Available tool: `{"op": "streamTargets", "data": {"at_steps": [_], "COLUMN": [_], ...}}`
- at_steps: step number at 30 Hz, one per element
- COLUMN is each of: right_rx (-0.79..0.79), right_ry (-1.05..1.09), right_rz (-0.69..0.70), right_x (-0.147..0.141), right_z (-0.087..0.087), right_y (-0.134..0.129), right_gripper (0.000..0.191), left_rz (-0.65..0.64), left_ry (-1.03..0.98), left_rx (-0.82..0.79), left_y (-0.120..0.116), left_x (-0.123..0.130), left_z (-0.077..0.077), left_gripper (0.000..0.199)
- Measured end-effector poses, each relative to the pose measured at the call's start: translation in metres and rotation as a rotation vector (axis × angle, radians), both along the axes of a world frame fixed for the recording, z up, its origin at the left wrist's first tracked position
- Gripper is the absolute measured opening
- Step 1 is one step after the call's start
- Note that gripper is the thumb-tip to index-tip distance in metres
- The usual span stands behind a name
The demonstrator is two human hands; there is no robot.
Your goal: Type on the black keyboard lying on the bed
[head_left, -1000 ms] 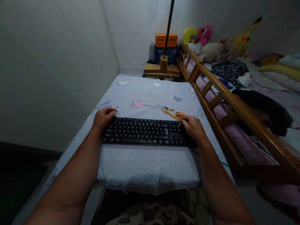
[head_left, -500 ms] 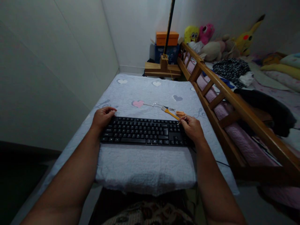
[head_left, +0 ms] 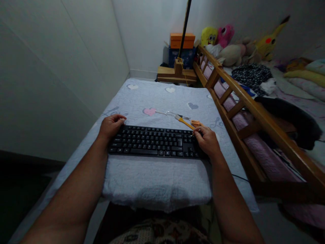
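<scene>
A black keyboard (head_left: 152, 142) lies flat across the cloth in front of me. My left hand (head_left: 111, 126) grips its upper left corner, the fingers curled at the edge. Over the number keys at the right end, my right hand (head_left: 205, 137) is closed in a pinch on a thin stick with a small whitish tip, apparently a cotton swab (head_left: 192, 135). Just behind the keyboard lie a brush with a yellow handle (head_left: 186, 124), an orange clip-like piece (head_left: 196, 123), a thin wire tool (head_left: 175, 114) and a slim white stick (head_left: 160, 113).
A pale cloth with hearts (head_left: 152, 96) covers the table. Along the right runs a wooden bed rail (head_left: 236, 93), with bedding and plush toys beyond. A wooden stand with a dark pole (head_left: 177, 69) and boxes (head_left: 182, 40) are at the back. The keyboard cable (head_left: 240, 177) trails right.
My right hand has shifted slightly left over the number keys with the swab. The left hand stays at the keyboard's corner. The view has tilted a little.
</scene>
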State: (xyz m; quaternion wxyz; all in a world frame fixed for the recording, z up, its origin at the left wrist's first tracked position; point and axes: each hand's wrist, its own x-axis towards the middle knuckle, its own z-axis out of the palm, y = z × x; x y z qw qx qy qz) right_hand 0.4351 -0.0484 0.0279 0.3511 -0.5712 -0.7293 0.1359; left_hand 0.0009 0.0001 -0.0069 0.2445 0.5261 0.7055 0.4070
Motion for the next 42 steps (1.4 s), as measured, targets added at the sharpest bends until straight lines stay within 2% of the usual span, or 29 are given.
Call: {"op": "streamTargets", "data": {"at_steps": [8, 20, 32, 42], "right_rx": [-0.034, -0.005, -0.035, -0.041], "right_ry": [-0.04, -0.008, -0.036, -0.009], "right_rz": [0.031, -0.014, 0.043, -0.042], "right_x": [0.002, -0.001, 0.003, 0.011], "right_z": [0.002, 0.001, 0.001, 0.003], "right_y": [-0.005, -0.003, -0.008, -0.009], "right_gripper": [0.015, 0.016, 0.017, 0.016], "left_rz": [0.005, 0.014, 0.006, 0.019], "left_ry": [-0.015, -0.003, -0.011, -0.005], "left_rx": [-0.025, -0.025, -0.021, -0.027], "left_y": [0.0, -0.001, -0.003, -0.002], "left_x": [0.001, 0.002, 0.004, 0.002], "left_z": [0.002, 0.003, 0.006, 0.004], "left_gripper": [0.031, 0.03, 0.029, 0.029]}}
